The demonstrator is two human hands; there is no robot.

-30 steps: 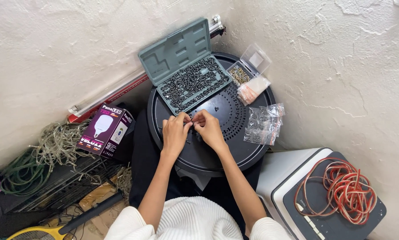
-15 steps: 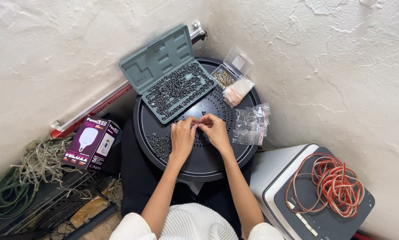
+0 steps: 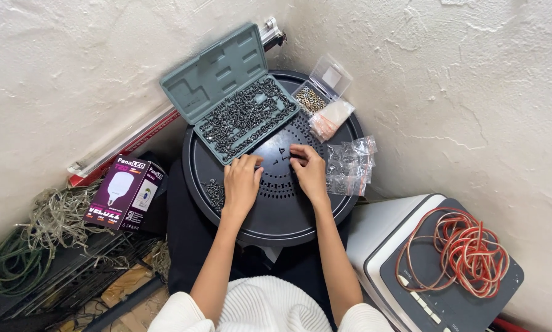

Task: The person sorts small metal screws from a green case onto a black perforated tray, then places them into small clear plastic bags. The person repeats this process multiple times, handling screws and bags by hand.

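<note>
You're working both hands over the round black tray [image 3: 276, 221] at the centre of the frame. Your left hand [image 3: 241, 182] is lying palm-down with its fingers loosely curled, tips resting near the lower edge of the open grey-green case [image 3: 230, 92], which is brimming with small dark screws [image 3: 245, 117]. Your right hand [image 3: 309, 172] is sitting just right of centre, fingers bent in narrow toward a few loose screws [image 3: 282, 155] scattered on the tray between your hands. Whether either hand is actually pinching a screw, I cannot tell; the fingertips are folding under.

To do this well, I'd say you're better off taking one screw at a time with thumb and forefinger, keeping the loose ones inside the raised rim, and steadying your wrists on the tray so nothing is skittering through its slots.

A second small heap of screws [image 3: 214, 192] is sitting left of your left hand. Clear plastic bags [image 3: 348, 166] are lying just right of your right hand, a small clear box [image 3: 320, 91] of tiny parts is lying open at upper right of the tray, and a pinkish packet [image 3: 330, 118] is resting below it.

The contents of the bags are too small to read, and whatever is holding the tray up is hiding beneath it. The coiled red cable [image 3: 463, 252] at lower right is lying on a grey appliance that is running off the frame.
</note>
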